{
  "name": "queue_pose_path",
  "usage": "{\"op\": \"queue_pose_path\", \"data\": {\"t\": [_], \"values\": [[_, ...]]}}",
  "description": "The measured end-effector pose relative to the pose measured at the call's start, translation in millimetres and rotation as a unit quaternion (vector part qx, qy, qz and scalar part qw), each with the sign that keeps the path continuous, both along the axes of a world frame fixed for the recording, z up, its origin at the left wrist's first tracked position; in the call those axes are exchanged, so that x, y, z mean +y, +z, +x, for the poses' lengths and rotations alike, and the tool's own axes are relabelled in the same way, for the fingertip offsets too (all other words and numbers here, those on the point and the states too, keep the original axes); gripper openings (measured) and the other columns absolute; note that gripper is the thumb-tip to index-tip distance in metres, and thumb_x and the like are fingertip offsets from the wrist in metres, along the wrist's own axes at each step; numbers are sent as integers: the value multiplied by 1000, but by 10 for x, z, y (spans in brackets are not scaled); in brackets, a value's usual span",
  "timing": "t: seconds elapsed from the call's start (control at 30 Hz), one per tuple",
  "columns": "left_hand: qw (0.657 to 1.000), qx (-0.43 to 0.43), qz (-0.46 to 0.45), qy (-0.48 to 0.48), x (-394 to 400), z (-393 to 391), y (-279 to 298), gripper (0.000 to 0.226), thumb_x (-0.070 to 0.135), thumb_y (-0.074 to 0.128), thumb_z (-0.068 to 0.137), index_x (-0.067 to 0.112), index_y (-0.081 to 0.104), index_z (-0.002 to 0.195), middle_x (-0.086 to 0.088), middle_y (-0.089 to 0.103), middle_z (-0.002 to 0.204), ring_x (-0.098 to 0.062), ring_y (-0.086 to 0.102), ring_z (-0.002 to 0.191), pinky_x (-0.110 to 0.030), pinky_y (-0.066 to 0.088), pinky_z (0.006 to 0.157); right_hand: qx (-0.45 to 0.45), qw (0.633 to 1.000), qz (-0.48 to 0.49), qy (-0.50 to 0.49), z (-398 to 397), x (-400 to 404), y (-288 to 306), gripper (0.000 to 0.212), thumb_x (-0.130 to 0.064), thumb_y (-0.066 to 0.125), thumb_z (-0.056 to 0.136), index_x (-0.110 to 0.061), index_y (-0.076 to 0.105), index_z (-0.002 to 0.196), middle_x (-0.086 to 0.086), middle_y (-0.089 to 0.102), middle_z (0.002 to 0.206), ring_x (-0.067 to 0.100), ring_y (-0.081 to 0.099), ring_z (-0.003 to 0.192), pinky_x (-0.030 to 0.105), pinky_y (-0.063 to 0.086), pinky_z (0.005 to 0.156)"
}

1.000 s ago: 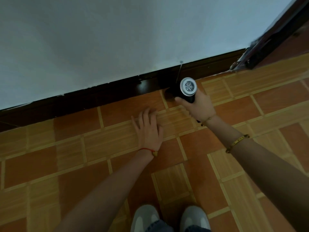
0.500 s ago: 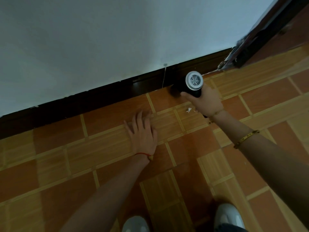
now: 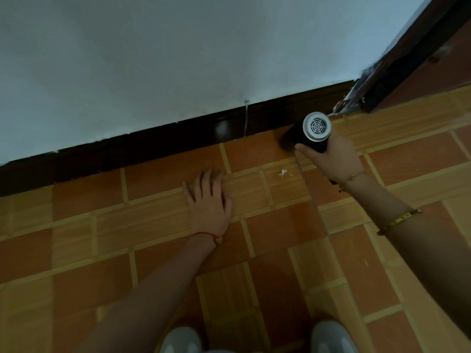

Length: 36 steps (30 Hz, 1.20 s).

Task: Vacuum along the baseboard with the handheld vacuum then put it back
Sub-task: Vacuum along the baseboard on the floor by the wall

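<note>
A black handheld vacuum [image 3: 309,135] with a round silver grille at its rear end points down at the floor, its nose right by the dark baseboard [image 3: 153,151]. My right hand [image 3: 331,156] is closed around its body from below; the nozzle tip is hidden in shadow. My left hand [image 3: 209,202] lies flat on the orange tiled floor [image 3: 280,225], fingers spread, holding nothing, well to the left of the vacuum.
Small white debris [image 3: 283,172] lies on a tile between my hands. A dark door frame [image 3: 407,64] rises at the right end of the baseboard, beside the white wall [image 3: 178,59]. My two grey shoes [image 3: 331,337] show at the bottom edge.
My right hand has carried the vacuum rightward along the baseboard toward the door frame. The white debris has come into view behind it. My left hand stays flat on the floor.
</note>
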<state>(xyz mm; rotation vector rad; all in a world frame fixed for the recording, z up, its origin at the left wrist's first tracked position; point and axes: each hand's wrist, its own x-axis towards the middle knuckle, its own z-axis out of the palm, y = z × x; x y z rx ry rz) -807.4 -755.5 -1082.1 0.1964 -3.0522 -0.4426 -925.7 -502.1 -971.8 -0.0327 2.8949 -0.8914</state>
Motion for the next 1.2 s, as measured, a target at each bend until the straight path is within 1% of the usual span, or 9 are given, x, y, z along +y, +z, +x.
{"op": "queue_pose_path", "data": {"t": [0.13, 0.27, 0.43, 0.53, 0.63, 0.73, 0.8, 1.03, 1.2], "values": [[1000, 4, -9, 2, 16, -12, -19, 52, 34, 40, 94, 20, 41, 144, -9, 40, 150, -30, 28, 143, -65, 11, 117, -67, 995, -29, 71, 45, 103, 99, 55, -44, 67, 84, -13, 53, 127, -11, 55, 71, -3, 50, 55, 15, 36, 56], [1000, -5, -14, 10, 47, 4, -14, 54, 34, 34, 94, 17, 41, 145, -11, 39, 151, -32, 28, 144, -66, 13, 116, -25, 998, -1, 65, 73, 181, 88, 61, -47, 67, 82, -12, 52, 130, -3, 64, 88, 16, 63, 80, 13, 36, 56], [999, -17, -30, 19, 99, 0, 14, 56, 35, 27, 94, 16, 41, 145, -12, 39, 152, -33, 29, 145, -68, 15, 114, -80, 992, -49, 87, 106, 246, 116, 59, -44, 67, 84, -17, 48, 132, -11, 54, 64, 3, 56, 38, 11, 39, 37], [999, -24, -32, 25, 123, 2, 35, 58, 36, 23, 94, 16, 41, 145, -11, 38, 154, -31, 27, 146, -67, 10, 116, -76, 991, -49, 96, 113, 264, 115, 55, -42, 67, 85, -15, 51, 130, -13, 51, 63, -1, 54, 44, 7, 39, 39], [998, -37, -23, 36, 162, 22, 93, 56, 32, 28, 94, 17, 39, 146, -10, 34, 155, -30, 23, 147, -66, 8, 117, -134, 981, -83, 115, 125, 232, 175, 46, -41, 67, 85, -14, 53, 120, 5, 63, 63, 11, 59, 47, 21, 46, 43], [998, -50, -11, 27, 208, 77, 155, 53, 29, 32, 95, 17, 38, 146, -10, 35, 154, -30, 22, 147, -65, 9, 117, -61, 991, -29, 113, 148, 196, 129, 57, -46, 67, 83, -14, 52, 128, 10, 68, 105, 24, 65, 95, 27, 45, 70], [998, -57, -14, 16, 247, 140, 199, 58, 35, 21, 94, 18, 36, 147, -9, 34, 154, -29, 21, 148, -63, 8, 118, -45, 993, -33, 108, 170, 182, 110, 62, -46, 68, 83, -13, 49, 132, 8, 65, 118, 23, 60, 107, 27, 43, 77], [999, -46, -1, 20, 454, 348, 254, 57, 35, 21, 94, 17, 39, 144, -12, 36, 152, -30, 22, 147, -62, 9, 119, -52, 995, 3, 83, 252, 412, 4, 65, -58, 63, 80, -17, 51, 129, 3, 67, 110, 21, 63, 99, 34, 53, 76], [998, -48, 8, 27, 586, 317, 253, 58, 35, 19, 93, 17, 38, 144, -12, 35, 152, -31, 21, 146, -63, 12, 118, -85, 989, -37, 114, 316, 475, 6, 64, -52, 67, 81, -13, 51, 129, -6, 61, 86, 11, 61, 78, 18, 43, 61]]}}
